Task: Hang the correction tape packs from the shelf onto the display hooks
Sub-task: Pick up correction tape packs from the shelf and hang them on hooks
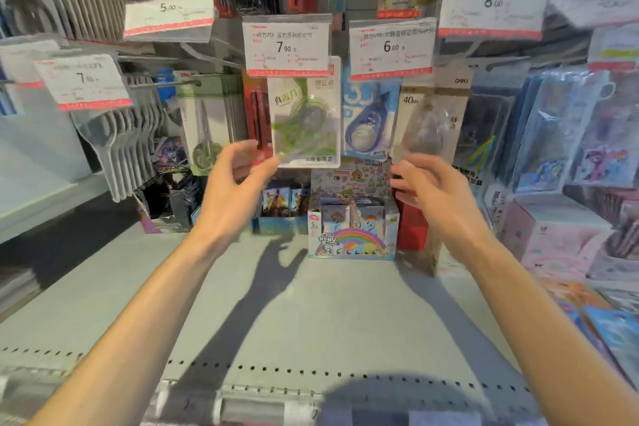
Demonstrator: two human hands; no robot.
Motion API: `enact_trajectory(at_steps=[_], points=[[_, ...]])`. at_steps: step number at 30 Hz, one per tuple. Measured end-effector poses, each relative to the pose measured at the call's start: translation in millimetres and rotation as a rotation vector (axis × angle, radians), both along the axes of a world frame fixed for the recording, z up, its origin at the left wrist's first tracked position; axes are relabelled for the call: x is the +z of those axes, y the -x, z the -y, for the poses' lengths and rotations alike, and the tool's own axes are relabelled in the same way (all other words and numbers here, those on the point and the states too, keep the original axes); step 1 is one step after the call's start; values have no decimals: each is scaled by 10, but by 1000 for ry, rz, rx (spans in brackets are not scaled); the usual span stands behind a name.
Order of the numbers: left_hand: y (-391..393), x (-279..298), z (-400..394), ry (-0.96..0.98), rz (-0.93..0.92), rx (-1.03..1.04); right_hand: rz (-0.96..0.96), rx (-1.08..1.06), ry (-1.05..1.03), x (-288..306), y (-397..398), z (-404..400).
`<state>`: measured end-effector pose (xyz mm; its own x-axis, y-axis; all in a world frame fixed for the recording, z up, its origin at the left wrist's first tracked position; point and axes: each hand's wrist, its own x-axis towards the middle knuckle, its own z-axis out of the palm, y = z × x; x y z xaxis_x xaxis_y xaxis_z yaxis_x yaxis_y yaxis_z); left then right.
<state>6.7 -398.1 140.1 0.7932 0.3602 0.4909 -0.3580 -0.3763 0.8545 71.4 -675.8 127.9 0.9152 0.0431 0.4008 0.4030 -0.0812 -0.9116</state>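
- Correction tape packs (306, 114) hang far ahead: light, stiff, slippery blister cards, I judge.
- Left fingers (268, 162) pinch the green pack's lower corner.
- Right fingers (403, 180) are released, empty.

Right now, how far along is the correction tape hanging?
Done: a green pack, a blue pack and a grey 40m pack hang on hooks under the price tags. In hand: the left hand touches the green pack's lower corner; the right hand, open, is just under the grey one. Left: no loose tape packs visible on the bare shelf, so it looks near finished.
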Motion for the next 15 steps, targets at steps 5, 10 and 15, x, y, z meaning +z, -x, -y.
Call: enact_trajectory(at_steps=[5,10,15], points=[[532,-358,87,171,-3,-129,-75,3,-108,-355,694,171],[1021,-875,328,310,-55,-280,-157,-63,-143,-842,1396,491],[1325,-1217,740,399,-122,-365,-207,-163,-158,-1259,1958,894]])
